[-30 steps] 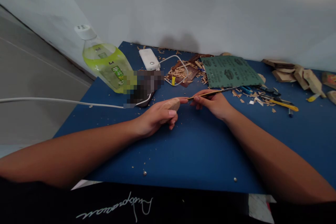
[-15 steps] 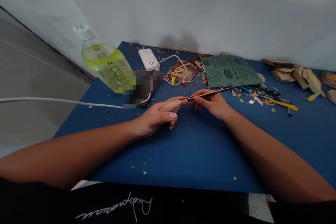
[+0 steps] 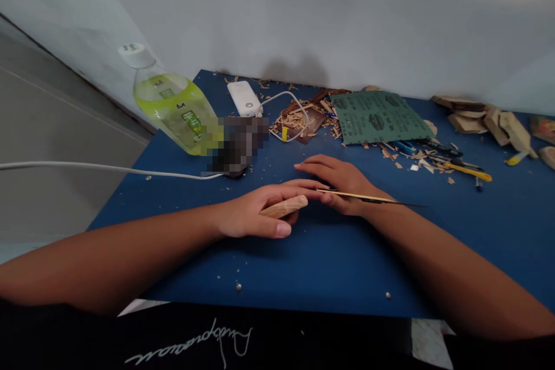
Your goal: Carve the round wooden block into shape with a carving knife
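In my left hand [image 3: 255, 211] a small carved piece of wood [image 3: 284, 207] is gripped between thumb and fingers, its rounded end showing past them. My right hand [image 3: 336, 182] lies low over the blue table with its upper fingers stretched to the left. A thin black-and-yellow stick-like tool [image 3: 362, 195] is held at its thumb side, the dark slender end reaching right past the wrist. What kind of tool it is I cannot make out. The left fingertips meet the right hand near the tool's left end.
Green sandpaper [image 3: 381, 117] lies at the back beside wood shavings [image 3: 292, 120]. Wood blocks [image 3: 498, 121] and a yellow-handled tool [image 3: 470, 171] are on the right. At left stand a tilted-looking bottle [image 3: 177, 110], a white power bank [image 3: 243, 98] and a cable [image 3: 108, 169] across the table edge.
Both hands have come nearer to me. The wood piece has turned in my left hand, and the tool now points right and slightly downward, with the right fingers more stretched.
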Available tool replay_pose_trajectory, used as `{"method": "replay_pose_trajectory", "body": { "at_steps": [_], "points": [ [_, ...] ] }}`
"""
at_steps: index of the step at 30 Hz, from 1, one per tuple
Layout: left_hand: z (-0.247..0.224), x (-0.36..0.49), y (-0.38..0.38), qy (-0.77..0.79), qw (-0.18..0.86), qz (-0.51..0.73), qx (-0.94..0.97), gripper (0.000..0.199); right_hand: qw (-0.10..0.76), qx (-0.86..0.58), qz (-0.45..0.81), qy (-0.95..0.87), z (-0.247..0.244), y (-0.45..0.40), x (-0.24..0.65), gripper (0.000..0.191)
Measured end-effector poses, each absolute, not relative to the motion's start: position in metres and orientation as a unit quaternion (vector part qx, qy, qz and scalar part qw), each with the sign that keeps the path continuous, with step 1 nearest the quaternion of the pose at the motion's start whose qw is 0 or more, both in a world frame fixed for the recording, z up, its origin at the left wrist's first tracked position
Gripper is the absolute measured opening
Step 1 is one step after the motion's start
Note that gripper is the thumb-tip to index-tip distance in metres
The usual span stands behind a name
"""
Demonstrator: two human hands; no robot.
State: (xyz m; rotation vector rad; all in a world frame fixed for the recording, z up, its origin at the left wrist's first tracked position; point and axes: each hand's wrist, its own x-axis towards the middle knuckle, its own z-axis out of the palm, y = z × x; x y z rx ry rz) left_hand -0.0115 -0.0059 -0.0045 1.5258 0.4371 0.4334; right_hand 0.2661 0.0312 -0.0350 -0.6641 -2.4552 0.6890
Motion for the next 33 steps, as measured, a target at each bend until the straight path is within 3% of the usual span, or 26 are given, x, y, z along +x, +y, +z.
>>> {"method": "replay_pose_trajectory", "body": {
  "at_steps": [6, 13, 20, 26, 33],
  "points": [
    [-0.008, -0.012, -0.009, 0.220, 0.701, 0.190, 0.652, 0.075, 0.259, -0.240, 0.244, -0.903, -0.031, 0.028, 0.262, 0.063],
    [-0.020, -0.011, -0.006, 0.363, 0.566, 0.339, 0.659, 0.057, 0.383, -0.364, 0.203, -0.824, -0.045, 0.038, 0.266, 0.050],
    [-0.020, -0.006, -0.008, 0.367, 0.553, 0.313, 0.680, 0.057, 0.369, -0.373, 0.162, -0.835, -0.046, 0.038, 0.262, 0.042],
    [-0.020, -0.005, -0.009, 0.367, 0.545, 0.302, 0.691, 0.058, 0.391, -0.377, 0.154, -0.825, -0.045, 0.040, 0.265, 0.057],
    [-0.022, -0.006, -0.008, 0.366, 0.535, 0.295, 0.702, 0.056, 0.386, -0.329, 0.137, -0.851, -0.048, 0.043, 0.271, 0.049]
  ]
}}
